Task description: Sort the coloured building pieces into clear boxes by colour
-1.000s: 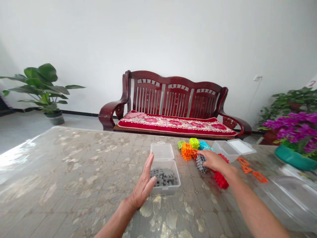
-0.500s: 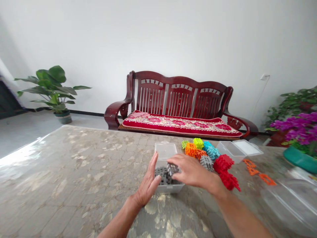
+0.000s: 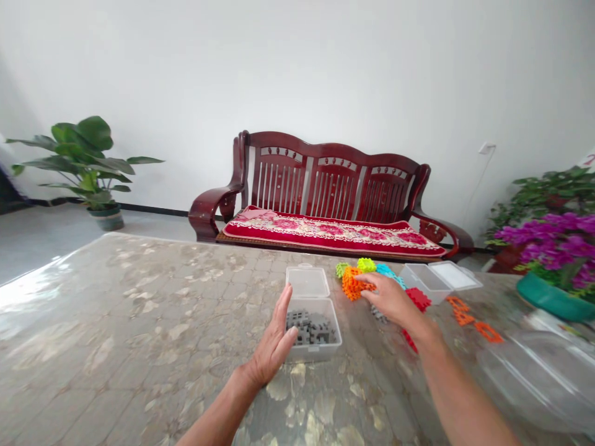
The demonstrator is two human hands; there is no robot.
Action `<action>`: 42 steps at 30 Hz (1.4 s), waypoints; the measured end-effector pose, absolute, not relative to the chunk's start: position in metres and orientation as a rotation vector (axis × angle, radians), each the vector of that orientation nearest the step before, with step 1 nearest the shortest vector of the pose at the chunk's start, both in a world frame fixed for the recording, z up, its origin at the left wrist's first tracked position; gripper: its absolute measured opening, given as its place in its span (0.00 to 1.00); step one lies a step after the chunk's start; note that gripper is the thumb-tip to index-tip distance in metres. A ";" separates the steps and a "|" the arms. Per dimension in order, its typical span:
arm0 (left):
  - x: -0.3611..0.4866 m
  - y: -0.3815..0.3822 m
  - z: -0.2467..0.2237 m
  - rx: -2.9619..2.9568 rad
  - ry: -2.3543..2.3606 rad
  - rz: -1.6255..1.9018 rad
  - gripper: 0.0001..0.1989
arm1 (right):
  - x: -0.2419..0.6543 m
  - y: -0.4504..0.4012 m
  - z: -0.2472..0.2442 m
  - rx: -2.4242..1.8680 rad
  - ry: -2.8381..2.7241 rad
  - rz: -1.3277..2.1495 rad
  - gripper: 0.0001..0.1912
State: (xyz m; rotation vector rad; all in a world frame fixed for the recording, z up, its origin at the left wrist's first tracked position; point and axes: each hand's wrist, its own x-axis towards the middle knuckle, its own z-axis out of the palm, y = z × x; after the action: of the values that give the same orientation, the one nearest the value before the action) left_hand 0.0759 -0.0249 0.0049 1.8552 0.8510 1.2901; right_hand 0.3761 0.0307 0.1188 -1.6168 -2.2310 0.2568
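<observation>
A clear plastic box [image 3: 313,353] with its lid [image 3: 307,282] folded back holds grey lattice pieces [image 3: 311,328]. My left hand [image 3: 275,341] rests against the box's left side, its fingers straight and nothing in it. To the right of the box, my right hand [image 3: 383,294] reaches over the pile, fingertips at the orange lattice pieces [image 3: 352,284]. Whether it grips one is hard to tell. Green pieces [image 3: 367,265], blue pieces [image 3: 390,272], red pieces [image 3: 419,299] and partly hidden grey pieces [image 3: 377,313] lie around that hand.
A second open clear box [image 3: 425,285] stands behind the red pieces. Flat orange pieces [image 3: 488,331] lie to the right, near a large clear container [image 3: 539,378] and a teal flower pot [image 3: 553,297]. Beyond the table [image 3: 139,334] is a wooden bench [image 3: 332,186].
My right hand has moved from the box with grey pieces to the coloured pile on the right. The grey piece it held is no longer in it. My left hand has stayed at the box.
</observation>
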 end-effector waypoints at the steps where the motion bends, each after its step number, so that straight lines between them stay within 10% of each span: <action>1: 0.076 -0.025 0.004 1.854 0.853 1.289 0.35 | 0.392 0.035 0.117 -1.696 -2.221 0.245 0.23; 9: 0.075 -0.026 0.011 1.886 0.860 1.272 0.34 | 0.451 0.049 0.090 -1.898 -2.421 0.252 0.35; 42: 0.076 -0.026 0.010 1.912 0.867 1.289 0.34 | 0.282 -0.005 0.130 -1.313 -2.756 0.275 0.18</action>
State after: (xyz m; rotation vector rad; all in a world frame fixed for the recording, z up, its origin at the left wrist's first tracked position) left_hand 0.0757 -0.0258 0.0102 1.9121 0.8671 1.2888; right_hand 0.2825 -0.0046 0.1299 -1.3131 -2.7556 0.2747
